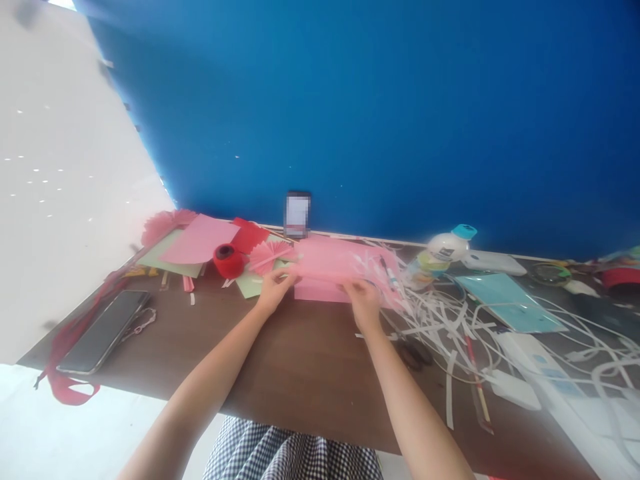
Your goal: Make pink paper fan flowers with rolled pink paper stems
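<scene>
Both my hands reach to the far side of the brown table (300, 360). My left hand (273, 288) pinches the left edge of a pink paper sheet (330, 267), fingers closed on it. My right hand (364, 301) grips the same pink paper near its lower right part, fingers curled. The paper is slightly blurred. A small pink pleated fan (269, 255) lies just left of the sheet.
A red tape roll (228, 260), pink and green sheets (197, 243) and a red paper lie at left. A dark phone (104, 331) sits near the left edge, another (298, 213) leans on the blue wall. White paper strips (450, 320), glue bottle (447, 248), teal card (510, 303) at right.
</scene>
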The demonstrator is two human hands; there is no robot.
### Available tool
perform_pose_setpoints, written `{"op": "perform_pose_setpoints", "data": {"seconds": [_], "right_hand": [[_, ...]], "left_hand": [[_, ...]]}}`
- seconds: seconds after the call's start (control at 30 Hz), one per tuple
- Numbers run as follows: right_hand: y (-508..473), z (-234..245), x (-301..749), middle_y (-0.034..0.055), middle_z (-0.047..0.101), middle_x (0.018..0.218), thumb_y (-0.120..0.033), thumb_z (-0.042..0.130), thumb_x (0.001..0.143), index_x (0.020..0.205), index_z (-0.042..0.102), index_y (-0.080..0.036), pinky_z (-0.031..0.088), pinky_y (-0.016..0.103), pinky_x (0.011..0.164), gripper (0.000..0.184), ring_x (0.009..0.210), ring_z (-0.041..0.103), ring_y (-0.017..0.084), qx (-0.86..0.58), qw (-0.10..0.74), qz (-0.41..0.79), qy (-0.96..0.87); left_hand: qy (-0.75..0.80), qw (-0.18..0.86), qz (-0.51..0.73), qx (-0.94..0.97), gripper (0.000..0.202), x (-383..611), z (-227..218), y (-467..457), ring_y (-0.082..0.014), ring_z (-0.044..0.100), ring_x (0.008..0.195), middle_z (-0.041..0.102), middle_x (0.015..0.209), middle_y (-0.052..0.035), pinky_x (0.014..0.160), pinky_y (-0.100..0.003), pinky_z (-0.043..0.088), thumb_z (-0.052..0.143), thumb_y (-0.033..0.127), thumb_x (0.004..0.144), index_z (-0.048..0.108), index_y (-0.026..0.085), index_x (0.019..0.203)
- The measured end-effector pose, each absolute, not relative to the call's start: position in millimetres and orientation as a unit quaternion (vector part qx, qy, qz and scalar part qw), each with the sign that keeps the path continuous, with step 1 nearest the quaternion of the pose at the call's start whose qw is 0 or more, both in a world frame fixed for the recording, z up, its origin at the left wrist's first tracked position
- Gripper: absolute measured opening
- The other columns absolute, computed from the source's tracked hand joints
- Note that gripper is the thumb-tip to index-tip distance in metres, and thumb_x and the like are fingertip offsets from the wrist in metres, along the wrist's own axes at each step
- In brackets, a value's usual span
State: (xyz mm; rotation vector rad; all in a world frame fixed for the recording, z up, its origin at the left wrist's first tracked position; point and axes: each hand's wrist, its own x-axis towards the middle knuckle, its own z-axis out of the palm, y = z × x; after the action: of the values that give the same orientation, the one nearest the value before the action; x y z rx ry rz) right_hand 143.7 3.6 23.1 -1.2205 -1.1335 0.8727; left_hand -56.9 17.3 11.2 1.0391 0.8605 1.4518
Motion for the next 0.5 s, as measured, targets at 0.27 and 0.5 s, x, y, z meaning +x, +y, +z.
{"op": "perform_pose_setpoints", "data": {"seconds": [0.27,0.5], "right_hand": [[1.4,21.5,136.8,0.0006,0.063,0.070,-0.037,0.064,0.067,0.074,0.062,-0.015,0.053,0.033,0.072,0.023,0.065,0.064,0.017,-0.512,0.619,0.367,-0.470],[0.4,22.4,135.0,0.0000,0.060,0.068,-0.035,0.063,0.068,0.072,0.059,-0.016,0.053,0.034,0.070,0.020,0.062,0.063,0.015,-0.504,0.609,0.356,-0.498]], "left_hand": [[0.334,0.579,0.647,0.368,0.027,-51.4,13.9,16.1,-0.0128,0.062,0.068,0.057,0.067,0.0022,0.081,-0.041,0.049,0.072,0.030,0.058,0.053,0.014,0.071],[0.348,0.576,0.614,0.413,0.032,-50.3,13.3,15.3,-0.0137,0.058,0.079,0.057,0.095,-0.0037,0.077,-0.040,0.053,0.069,0.032,0.061,0.059,0.015,0.087]]}}
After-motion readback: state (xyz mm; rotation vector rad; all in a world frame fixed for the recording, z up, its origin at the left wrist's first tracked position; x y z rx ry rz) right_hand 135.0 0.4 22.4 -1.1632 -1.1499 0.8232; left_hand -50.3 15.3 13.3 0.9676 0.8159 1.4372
